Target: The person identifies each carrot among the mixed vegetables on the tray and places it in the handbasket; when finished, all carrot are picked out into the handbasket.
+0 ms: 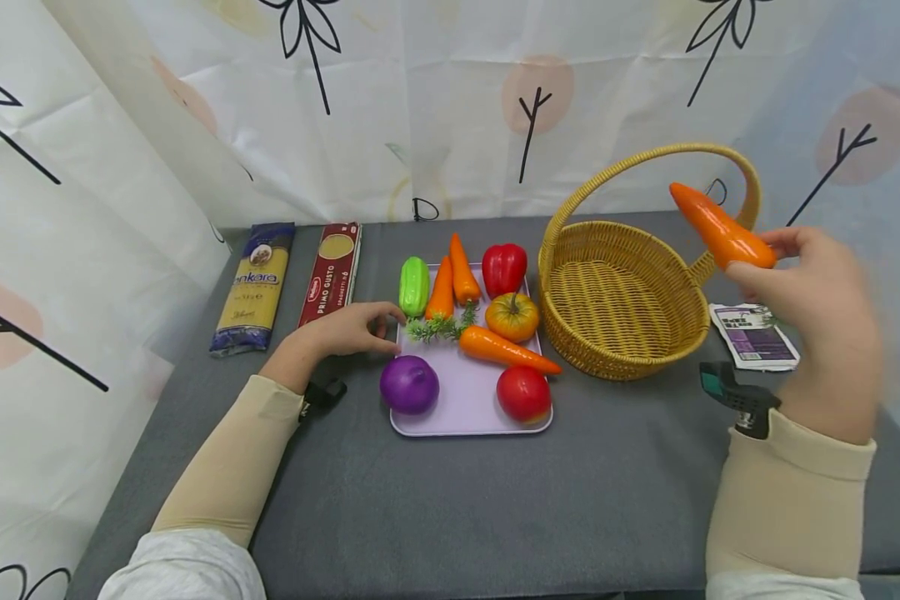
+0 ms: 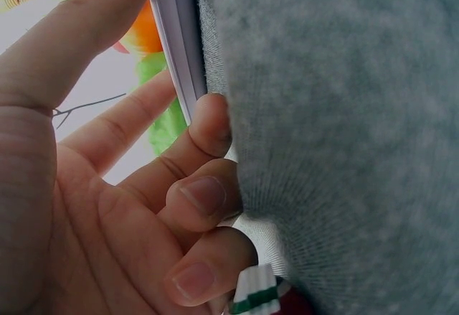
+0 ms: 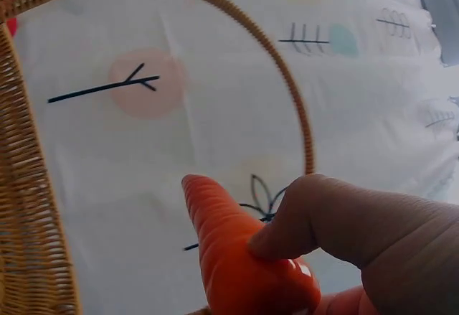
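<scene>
My right hand [image 1: 810, 279] pinches an orange carrot [image 1: 720, 225] by its thick end, tip pointing up and away. The carrot hangs in the air by the right side of the wicker basket [image 1: 626, 358], overlapping its handle in the head view. In the right wrist view the thumb presses on the carrot [image 3: 247, 272]. At the left edge of the lilac tray [image 1: 465, 427] is my left hand [image 1: 345, 329], thumb and fingers loosely bent at the rim. On the tray lie more carrots [image 1: 506, 348], a purple onion [image 1: 409, 385], a tomato [image 1: 524, 394] and a small pumpkin [image 1: 512, 317].
At the tray's back are a green cucumber [image 1: 414, 286] and a red bell pepper [image 1: 504, 269]. Left of the tray lie a blue and yellow pasta bag [image 1: 251, 290] and a red spaghetti box [image 1: 332, 275]. A purple and white packet [image 1: 755, 337] lies right of the basket.
</scene>
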Available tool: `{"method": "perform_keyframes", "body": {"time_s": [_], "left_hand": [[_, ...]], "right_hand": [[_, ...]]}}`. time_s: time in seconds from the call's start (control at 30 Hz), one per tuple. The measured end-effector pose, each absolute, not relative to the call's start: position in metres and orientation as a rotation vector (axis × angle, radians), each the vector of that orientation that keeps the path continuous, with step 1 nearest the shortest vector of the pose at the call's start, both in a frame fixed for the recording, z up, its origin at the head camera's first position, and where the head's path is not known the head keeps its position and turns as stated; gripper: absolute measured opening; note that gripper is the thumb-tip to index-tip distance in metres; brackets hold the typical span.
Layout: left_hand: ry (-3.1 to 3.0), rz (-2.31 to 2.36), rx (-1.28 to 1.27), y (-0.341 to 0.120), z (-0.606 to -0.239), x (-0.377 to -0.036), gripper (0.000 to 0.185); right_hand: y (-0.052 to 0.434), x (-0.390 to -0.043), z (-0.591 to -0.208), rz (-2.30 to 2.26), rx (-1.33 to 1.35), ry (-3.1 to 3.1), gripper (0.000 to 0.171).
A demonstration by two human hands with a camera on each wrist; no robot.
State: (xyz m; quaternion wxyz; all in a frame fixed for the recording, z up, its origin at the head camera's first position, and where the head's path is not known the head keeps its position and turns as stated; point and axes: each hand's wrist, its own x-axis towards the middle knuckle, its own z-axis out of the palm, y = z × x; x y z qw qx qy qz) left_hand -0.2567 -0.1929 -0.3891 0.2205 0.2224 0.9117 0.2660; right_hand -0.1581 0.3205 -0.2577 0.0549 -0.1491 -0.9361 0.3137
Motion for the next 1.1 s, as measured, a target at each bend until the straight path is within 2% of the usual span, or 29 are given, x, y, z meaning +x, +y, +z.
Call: {"method": "perform_keyframes", "body": {"time_s": [0.27, 0.7, 1.1], "left_hand": [[2.516, 0.749, 0.639, -0.193, -0.391, -0.257, 0.049], [2.509, 0.756, 0.654, -0.193, -0.389, -0.257, 0.050], [2.518, 0.753, 0.675, -0.193, -0.390, -0.257, 0.049]], "right_hand": [[0.312, -0.199, -0.293, 0.964, -0.295, -2.977, 0.071], [0.291, -0.221, -0.330, 0.735, -0.222, -3.109, 0.052], [0.287, -0.226, -0.338, 0.676, -0.154, -3.231, 0.062]]}}
